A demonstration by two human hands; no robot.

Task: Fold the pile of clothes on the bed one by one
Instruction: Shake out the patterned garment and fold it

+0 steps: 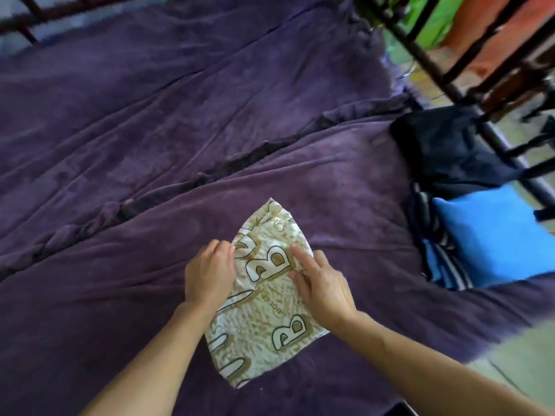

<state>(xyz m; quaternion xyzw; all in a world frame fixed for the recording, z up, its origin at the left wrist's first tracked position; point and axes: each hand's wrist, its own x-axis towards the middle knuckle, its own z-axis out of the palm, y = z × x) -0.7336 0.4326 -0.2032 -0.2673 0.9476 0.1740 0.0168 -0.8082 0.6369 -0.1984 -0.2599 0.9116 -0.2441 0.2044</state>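
Note:
A cream and tan printed cloth (264, 334) with large letter shapes lies folded into a narrow strip on the purple bed cover (150, 145). My left hand (208, 273) rests on its left edge, fingers curled over the fabric. My right hand (321, 283) presses flat on its right side with the fingers spread. At the bed's right edge sits a pile of clothes: a dark navy garment (444, 151), a bright blue piece (492, 235) and a striped dark item (432, 235).
A dark metal bed frame (450, 70) runs along the right side, with green and orange fabric behind it. A deep crease crosses the purple cover diagonally. Pale floor shows at the lower right.

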